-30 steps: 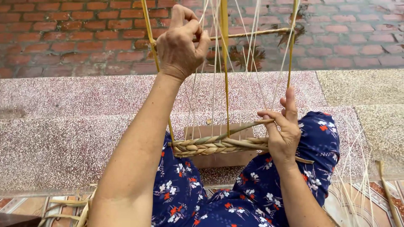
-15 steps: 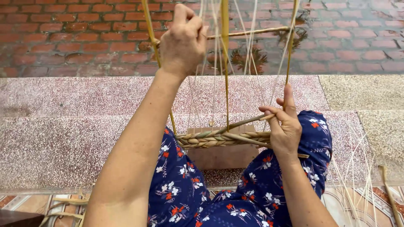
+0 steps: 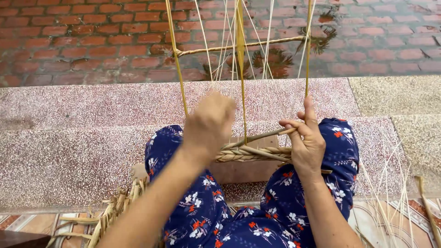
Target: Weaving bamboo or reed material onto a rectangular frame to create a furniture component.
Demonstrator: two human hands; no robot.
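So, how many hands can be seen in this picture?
2. The left hand is blurred at centre, beside the braided straw band. The right hand pinches a straw strand to its right.

Woven straw band (image 3: 250, 154), pale tan and plaited, lying level between the left hand (image 3: 209, 124) and right hand (image 3: 307, 144), touching both. Thin upright stakes (image 3: 240, 69) rising straight from it, just above both hands. One flat strand (image 3: 268, 134) slanting up, pinched in the right fingers.

Wet brick pavement (image 3: 82, 41), speckled stone step (image 3: 78, 151)
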